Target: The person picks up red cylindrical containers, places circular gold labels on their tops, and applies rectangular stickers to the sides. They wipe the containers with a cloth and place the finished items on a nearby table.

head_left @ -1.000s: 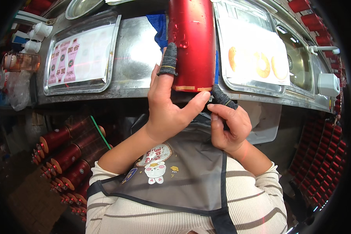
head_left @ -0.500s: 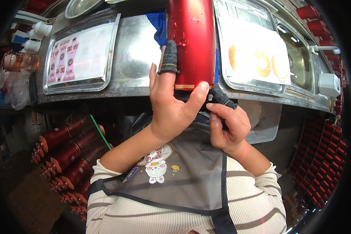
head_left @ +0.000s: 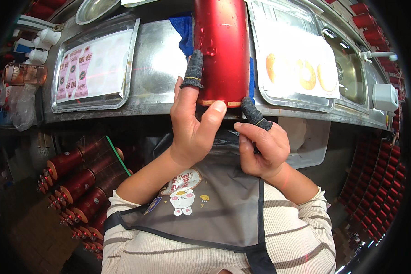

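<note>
A shiny red cylinder [head_left: 223, 55] with water drops lies on a blue cloth [head_left: 183, 34], its near end at the counter's front edge. A narrow gold strip [head_left: 233, 104] runs along that end. My left hand [head_left: 192, 121] grips the cylinder, with a finger in a dark grey fabric sleeve [head_left: 194, 68] along its left side and the thumb on the near rim. At the near right corner, the sleeved finger of my right hand [head_left: 268, 146] touches the rim. Its other fingers are curled in, and whatever they may pinch cannot be made out.
Metal trays hold pink-and-white printed sheets [head_left: 89, 71] at left and a sheet with gold ring shapes [head_left: 301, 59] at right. Beyond the right tray is a sink [head_left: 351, 68] with a white jug [head_left: 385, 97]. Red cylinders [head_left: 77, 181] are stacked below, both sides.
The cylinder has shifted slightly left, and more of the gold strip shows along its rim. My left thumb has slid left and both hands moved slightly left with it.
</note>
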Motion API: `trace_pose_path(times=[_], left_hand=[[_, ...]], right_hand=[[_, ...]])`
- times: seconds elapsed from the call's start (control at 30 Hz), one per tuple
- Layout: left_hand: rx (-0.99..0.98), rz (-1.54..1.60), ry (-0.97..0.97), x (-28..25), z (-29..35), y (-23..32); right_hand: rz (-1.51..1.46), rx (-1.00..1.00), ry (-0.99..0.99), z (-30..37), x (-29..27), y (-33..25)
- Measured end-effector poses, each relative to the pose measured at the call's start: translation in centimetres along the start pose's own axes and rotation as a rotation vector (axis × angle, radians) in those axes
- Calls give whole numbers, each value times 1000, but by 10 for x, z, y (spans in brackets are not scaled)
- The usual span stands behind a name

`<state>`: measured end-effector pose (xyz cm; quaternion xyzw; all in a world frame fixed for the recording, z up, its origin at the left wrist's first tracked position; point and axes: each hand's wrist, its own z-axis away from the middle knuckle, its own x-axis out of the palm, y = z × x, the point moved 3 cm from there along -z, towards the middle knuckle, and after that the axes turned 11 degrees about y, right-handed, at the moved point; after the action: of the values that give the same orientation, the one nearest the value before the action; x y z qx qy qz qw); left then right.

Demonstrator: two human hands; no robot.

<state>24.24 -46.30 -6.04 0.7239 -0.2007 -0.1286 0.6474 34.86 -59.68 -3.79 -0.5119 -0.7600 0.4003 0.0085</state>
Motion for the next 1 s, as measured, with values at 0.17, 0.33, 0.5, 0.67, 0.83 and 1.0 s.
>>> trace_pose_path(times=[0.17, 0.33, 0.5, 0.67, 0.83, 1.0], left_hand=[[-74, -4, -208, -7, -4, -6], [-118, 89, -158, -3, -5, 2], [-165, 170, -155, -3, -4, 12], [-37, 270, -110, -15, -4, -10], [93, -46, -126, -21, -6, -8], [144, -208, -25, -17, -13, -18]], right_hand=[[57, -90, -64, -4, -2, -2], [91, -188, -133, -12, -2, -4], [94, -276, -176, -18, 1, -6], [38, -300, -152, -21, 2, -3], [-98, -245, -42, -20, -10, -1], [2, -105, 3, -41, 3, -2]])
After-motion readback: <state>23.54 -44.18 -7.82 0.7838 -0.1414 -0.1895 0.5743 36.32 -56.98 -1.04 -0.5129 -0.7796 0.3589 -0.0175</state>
